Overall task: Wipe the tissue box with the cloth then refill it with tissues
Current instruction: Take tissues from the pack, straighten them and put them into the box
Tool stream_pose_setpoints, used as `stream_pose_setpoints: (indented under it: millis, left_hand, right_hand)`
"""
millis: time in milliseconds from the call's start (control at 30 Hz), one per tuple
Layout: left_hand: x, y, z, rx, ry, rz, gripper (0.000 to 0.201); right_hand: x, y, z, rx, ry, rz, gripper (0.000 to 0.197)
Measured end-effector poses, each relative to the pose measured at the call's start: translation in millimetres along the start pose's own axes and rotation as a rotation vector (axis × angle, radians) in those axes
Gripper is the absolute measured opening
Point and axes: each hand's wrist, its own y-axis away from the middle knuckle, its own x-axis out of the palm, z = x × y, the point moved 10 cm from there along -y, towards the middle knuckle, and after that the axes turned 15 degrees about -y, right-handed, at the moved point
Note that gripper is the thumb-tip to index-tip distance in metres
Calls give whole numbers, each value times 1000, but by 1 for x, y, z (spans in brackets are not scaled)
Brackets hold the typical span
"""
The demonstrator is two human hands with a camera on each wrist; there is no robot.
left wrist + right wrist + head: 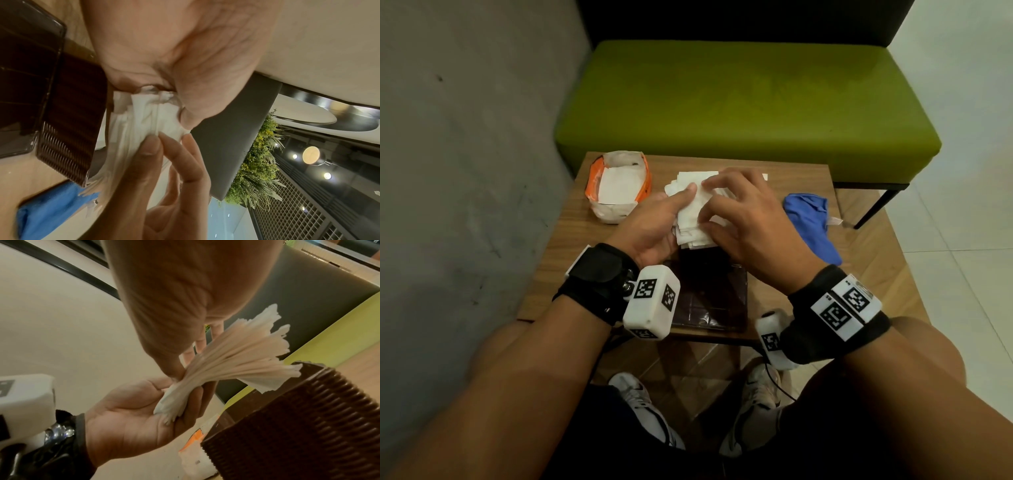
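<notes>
a small wooden table [791, 171] is seen from above, with a green padded bench [739, 102] behind it. one dark brown tissue box [298, 426], square-cornered with ribbed, woven-looking sides, stands at the near middle of the table; its inside is hidden, and a glossy dark lid [709, 301] is seen just in front of it. one thick stack of white tissues [695, 212], thin soft sheets fanned out at the far end, is held just above the box by both hands. the left hand [654, 222] is curled under the stack, with the near end of the sheets squeezed between thumb and fingers. the right hand [750, 219] is closed over the stack from the other side, with its fingertips pinching the sheets. one torn-open paper wrapper [619, 186], white with orange edges and shaped like a soft tray, lies at the far left of the table, with a flat white layer inside it. one crumpled blue cloth [811, 222] lies on the right side of the table, apart from the box. two white shoes [647, 407] are seen on the floor below.
</notes>
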Motion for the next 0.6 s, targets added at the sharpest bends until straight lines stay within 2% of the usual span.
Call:
stream_pose_setpoints:
  millis: [200,267,333,400,467,533,600]
  left_hand:
    - [-2,-1,-2,11,4,-5,43]
    - [-5,-3,0,15,-16,-16,43]
    - [-10,-5,3,15,-31,-35,42]
    - [-14,-7,4,21,-42,-38,41]
    - [-15,-8,3,39,-62,-14,41]
    - [-14,-8,0,60,-64,21,42]
    - [-13,-8,-2,80,-63,54,43]
  right_hand:
    - [2,1,5,-41,2,11,13]
    - [1,3,3,-22,-11,5,13]
    - [-8,5,-6,55,-128,-77,18]
    - [-24,9,-22,191,-266,-249,27]
    - [-33,16,-49,431,-375,-390,38]
    - [-14,26,-78,786,-700,-373,52]
    - [21,28,-78,1020,-1216,-206,64]
